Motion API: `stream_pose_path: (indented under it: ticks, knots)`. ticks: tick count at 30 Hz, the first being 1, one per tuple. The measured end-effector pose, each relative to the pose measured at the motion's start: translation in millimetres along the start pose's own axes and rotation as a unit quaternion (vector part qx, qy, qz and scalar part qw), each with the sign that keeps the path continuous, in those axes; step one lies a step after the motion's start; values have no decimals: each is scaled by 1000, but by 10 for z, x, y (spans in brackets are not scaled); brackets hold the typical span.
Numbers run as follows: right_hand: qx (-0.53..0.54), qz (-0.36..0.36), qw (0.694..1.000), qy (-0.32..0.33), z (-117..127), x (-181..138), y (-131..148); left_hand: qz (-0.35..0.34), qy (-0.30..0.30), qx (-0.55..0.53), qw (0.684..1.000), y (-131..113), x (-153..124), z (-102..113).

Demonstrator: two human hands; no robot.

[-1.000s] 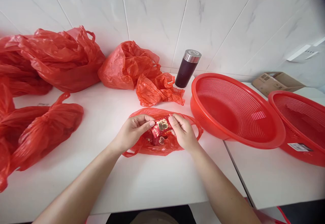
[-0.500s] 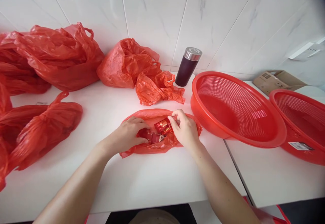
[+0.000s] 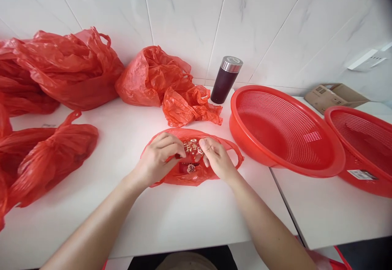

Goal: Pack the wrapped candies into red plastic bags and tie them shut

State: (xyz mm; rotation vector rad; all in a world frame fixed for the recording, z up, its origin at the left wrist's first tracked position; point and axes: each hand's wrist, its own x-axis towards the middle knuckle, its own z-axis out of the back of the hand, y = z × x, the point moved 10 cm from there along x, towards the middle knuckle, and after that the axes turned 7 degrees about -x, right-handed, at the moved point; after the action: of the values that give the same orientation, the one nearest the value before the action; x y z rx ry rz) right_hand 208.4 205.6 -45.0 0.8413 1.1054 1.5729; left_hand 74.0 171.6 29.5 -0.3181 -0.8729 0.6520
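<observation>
A red plastic bag [image 3: 183, 180] lies spread open on the white table in front of me. Inside it are small red packets; one red packet with a pale printed emblem [image 3: 191, 168] rests at the bottom. My right hand [image 3: 217, 157] grips a red packet with gold print [image 3: 190, 147] between thumb and fingers, just over the bag's opening. At the bag's left side is my left hand [image 3: 161, 155], fingers curled toward the thumb; whatever may be in its grip is hidden.
Filled red bags [image 3: 76, 70] line the left and back of the white table [image 3: 183, 221]. A crumpled red bag [image 3: 180, 108] lies behind my hands, beside a dark flask [image 3: 226, 82]. Two red mesh baskets [image 3: 284, 168] and a cardboard box [image 3: 324, 98] stand on the right.
My left hand has come up out of the bag, its fingers now curled. My right hand has shifted slightly left and down, and the gold-printed packet now faces up between the hands.
</observation>
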Motion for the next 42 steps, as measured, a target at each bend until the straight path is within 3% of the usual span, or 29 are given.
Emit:
stream_pose_path:
  ticks: [3, 6, 11, 14, 18, 21, 24, 28, 34, 42]
  knots:
    - [35, -27, 999, 30, -59, 9, -39, -41, -4, 20, 999, -100, -3, -58]
    - [78, -6, 997, 14, -14, 6, 19, -31, -12, 22, 999, -86, -1, -59]
    - [64, 30, 996, -59, 201, -40, 131, 128, -28, 14, 991, 242, -36, 45]
    - [65, 27, 996, -61, 241, -47, 136, 222, 30, 42, 974, 475, -110, 20]
    - [58, 23, 997, -41, 205, -22, 88, 292, 130, 121, 940, 727, -233, -33]
    - [-70, 19, 997, -24, 140, 4, 20, 329, 138, 168, 919, 853, -315, 42]
    - [-250, 22, 967, -51, 151, 23, -21, 335, 154, 176, 913, 883, -384, 57]
    - [-332, 23, 941, -63, 156, 47, -67, 322, 162, 199, 911, 862, -420, 82]
    - [-325, 47, 940, -90, 212, 38, -53, 342, 153, 229, 898, 904, -398, 96]
    - [-263, 65, 958, -91, 218, 10, 19, 319, 141, 198, 916, 790, -307, -40]
